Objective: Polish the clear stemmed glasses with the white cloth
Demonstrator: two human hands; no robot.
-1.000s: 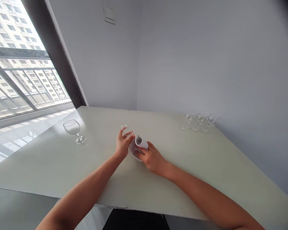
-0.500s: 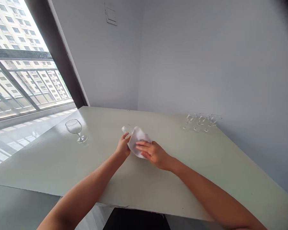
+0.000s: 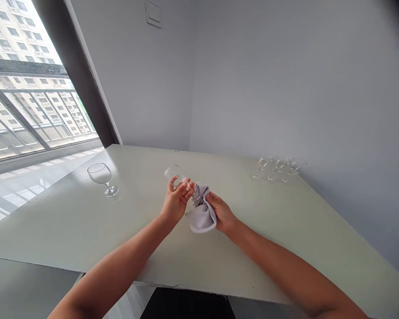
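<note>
A clear stemmed glass (image 3: 171,172) lies tilted in my left hand (image 3: 177,200), its bowl pointing away to the upper left. My left fingers are closed round the bowl's lower part and stem. A pale grey-white cloth (image 3: 202,217) is pinched in my right hand (image 3: 220,212), bunched against the foot end of the glass. The foot is partly hidden by the cloth, whose loose part hangs down toward the table. Off to the left, a second stemmed glass (image 3: 100,174) stands upright.
The pale table (image 3: 146,248) runs back to the grey walls. Three more stemmed glasses (image 3: 280,166) stand grouped near its right edge by the wall. A window with a railing (image 3: 46,110) is on the left, and a black seat (image 3: 188,305) shows below the front edge.
The cloth has moved from the glass's bowl side to its foot end and now hangs folded. My left hand has turned, showing its palm, and more of the bowl is visible.
</note>
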